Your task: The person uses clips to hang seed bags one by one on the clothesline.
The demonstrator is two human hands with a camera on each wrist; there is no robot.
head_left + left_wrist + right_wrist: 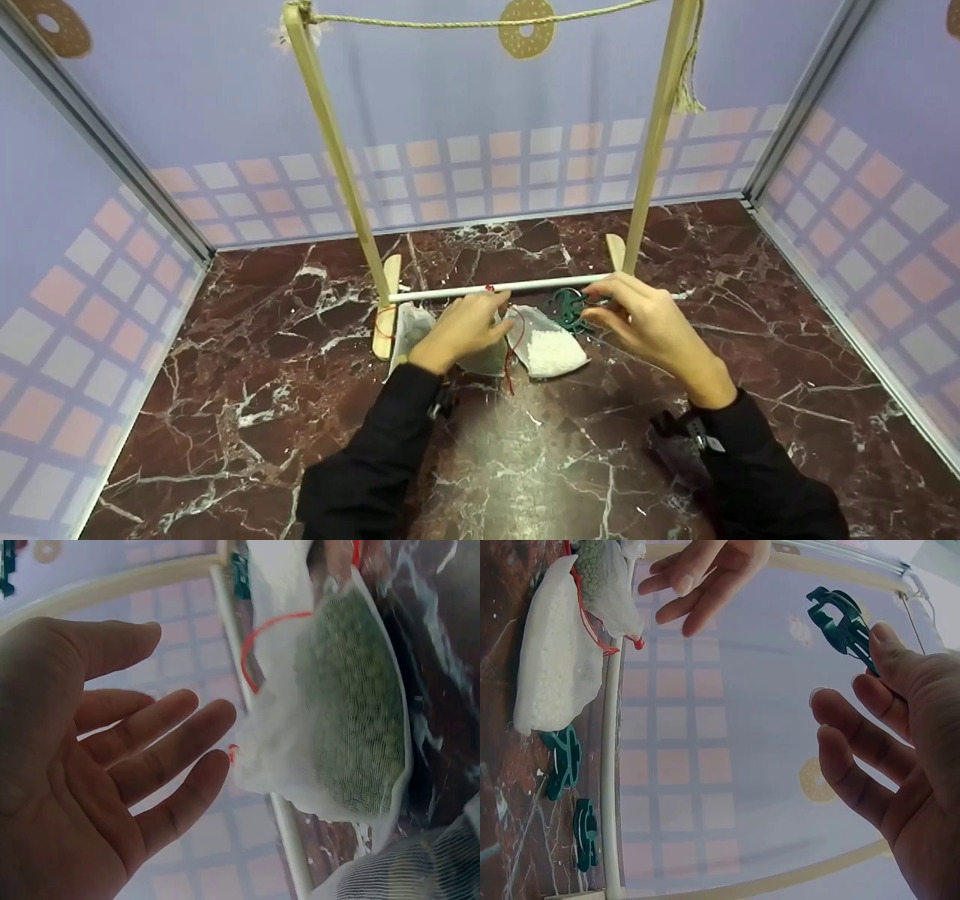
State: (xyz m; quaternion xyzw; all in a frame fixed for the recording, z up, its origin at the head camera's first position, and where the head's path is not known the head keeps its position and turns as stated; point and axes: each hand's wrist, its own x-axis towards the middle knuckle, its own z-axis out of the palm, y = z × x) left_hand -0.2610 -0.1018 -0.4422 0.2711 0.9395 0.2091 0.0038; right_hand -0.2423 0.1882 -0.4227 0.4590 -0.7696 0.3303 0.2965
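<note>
My right hand (645, 315) pinches a dark green clip (841, 622) between thumb and forefinger, beside the white rod (540, 284); its other fingers are loosely bent. In the left wrist view my left hand (142, 742) has spread, relaxed fingers and an unfilled palm. It is near a white mesh bag of green beans or peas (360, 697), whose gathered neck and red cord lie by the rod. To the right of that bag lies a mesh bag of white grains (555, 352). Another pale mesh bag (412, 322) lies left, partly behind my left hand.
Two more green clips (562, 761) lie on the marbled table (525, 465) by the rod. A wooden frame's left post (337, 157) and right post (658, 142) rise beyond the hands, with a rope (442, 25) strung between their tops. Patterned panels (450, 97) enclose the table.
</note>
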